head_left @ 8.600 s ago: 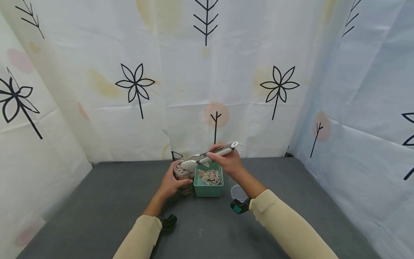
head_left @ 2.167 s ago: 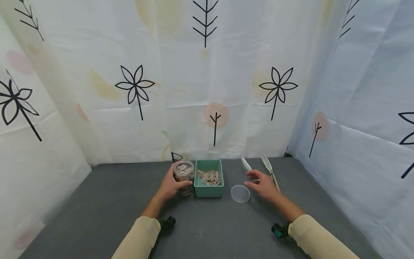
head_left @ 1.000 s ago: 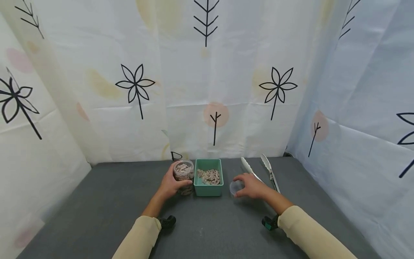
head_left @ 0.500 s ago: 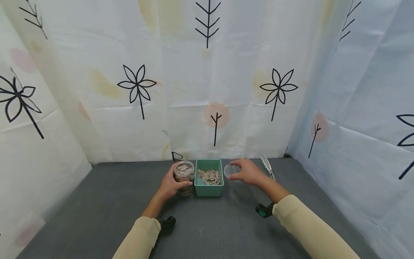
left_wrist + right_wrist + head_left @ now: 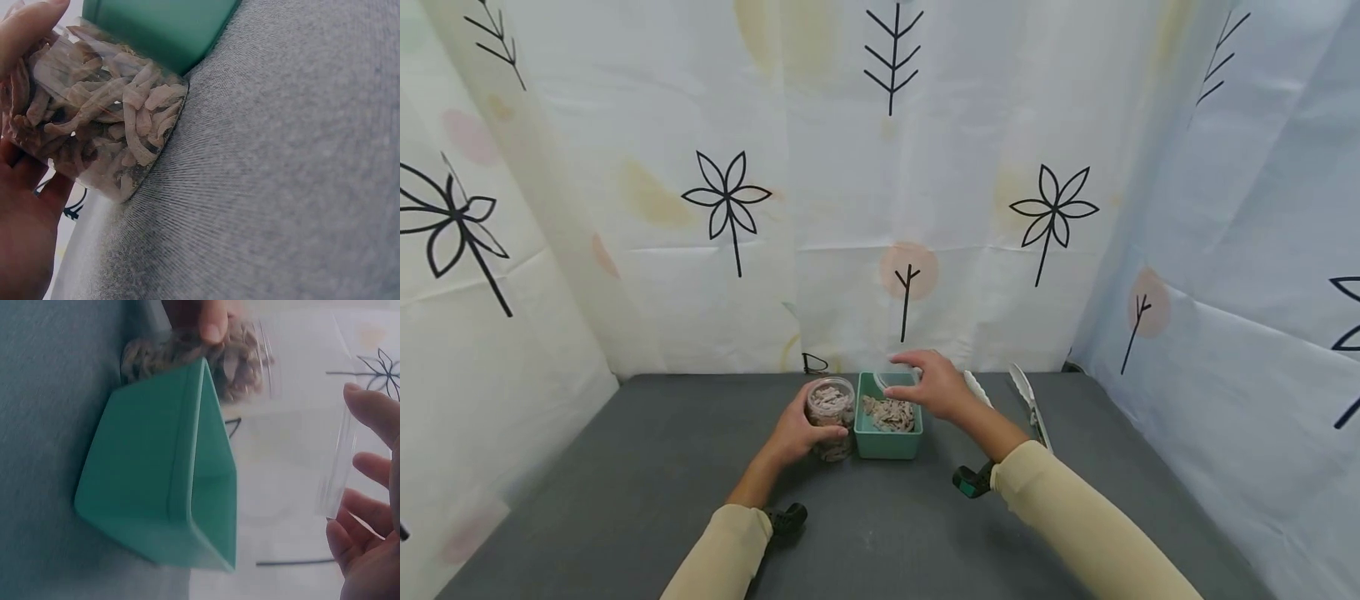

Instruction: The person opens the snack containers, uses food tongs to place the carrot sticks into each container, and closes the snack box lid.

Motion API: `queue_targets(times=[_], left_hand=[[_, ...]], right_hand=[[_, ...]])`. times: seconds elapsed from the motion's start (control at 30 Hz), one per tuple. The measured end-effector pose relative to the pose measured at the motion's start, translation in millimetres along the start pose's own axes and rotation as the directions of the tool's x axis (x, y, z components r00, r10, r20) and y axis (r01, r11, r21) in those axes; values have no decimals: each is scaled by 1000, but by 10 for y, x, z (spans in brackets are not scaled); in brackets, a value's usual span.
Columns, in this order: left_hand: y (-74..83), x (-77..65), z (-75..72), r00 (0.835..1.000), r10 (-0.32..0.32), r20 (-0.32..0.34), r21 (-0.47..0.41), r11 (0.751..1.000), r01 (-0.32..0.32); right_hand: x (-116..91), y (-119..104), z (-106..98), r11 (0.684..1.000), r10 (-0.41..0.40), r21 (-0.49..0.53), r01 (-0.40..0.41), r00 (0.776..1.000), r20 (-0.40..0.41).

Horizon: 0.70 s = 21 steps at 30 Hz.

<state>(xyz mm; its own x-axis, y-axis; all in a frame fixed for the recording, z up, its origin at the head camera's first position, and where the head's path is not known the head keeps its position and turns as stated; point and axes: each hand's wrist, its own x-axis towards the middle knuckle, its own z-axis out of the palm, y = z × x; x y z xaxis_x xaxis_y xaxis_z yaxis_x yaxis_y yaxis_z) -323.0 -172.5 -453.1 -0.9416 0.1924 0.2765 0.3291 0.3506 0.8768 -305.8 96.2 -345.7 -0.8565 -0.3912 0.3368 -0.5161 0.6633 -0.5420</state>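
Observation:
My left hand (image 5: 793, 429) grips a clear plastic jar (image 5: 100, 106) that stands upright on the table, filled to near its open mouth with pale brownish dried strips. Against the jar's right side sits a green rectangular container (image 5: 144, 450), partly filled with similar strips (image 5: 887, 414). Above that container my right hand (image 5: 936, 385) holds a clear round lid (image 5: 340, 459) by its edge, between thumb and fingers. In the right wrist view the lid is seen edge-on, apart from both the jar and the container.
Spread tongs (image 5: 1028, 400) with pale tips lie on the dark grey table (image 5: 865, 533), right of the container and partly behind my right hand. A white patterned curtain (image 5: 835, 208) hangs behind the table and along both sides.
Earlier my right hand held the tongs over the jar, then laid them down at right. It picked up the lid from the table and carried it left over the container. Left hand stayed.

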Motion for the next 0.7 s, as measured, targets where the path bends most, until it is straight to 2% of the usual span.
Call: queue_targets(times=[0.17,0.3,0.43,0.7], left_hand=[[22,-2,1,1000,-13,12,-1,1000,13],[224,-88,-44,999,-1,46,-9,1000,1],[419,-168,-74,999,6,50,14,1000,-6],[406,-175,-84,999,5,48,33,999,-7]], right_hand=[[117,-79,177,996,-90,8,90,995,38],[203,-176,291,991,-136,-7,137,986,95],[270,-290,374,985,-162,-30,168,975,155],[364,-415,511,980,-151,-86,178,955,256]])
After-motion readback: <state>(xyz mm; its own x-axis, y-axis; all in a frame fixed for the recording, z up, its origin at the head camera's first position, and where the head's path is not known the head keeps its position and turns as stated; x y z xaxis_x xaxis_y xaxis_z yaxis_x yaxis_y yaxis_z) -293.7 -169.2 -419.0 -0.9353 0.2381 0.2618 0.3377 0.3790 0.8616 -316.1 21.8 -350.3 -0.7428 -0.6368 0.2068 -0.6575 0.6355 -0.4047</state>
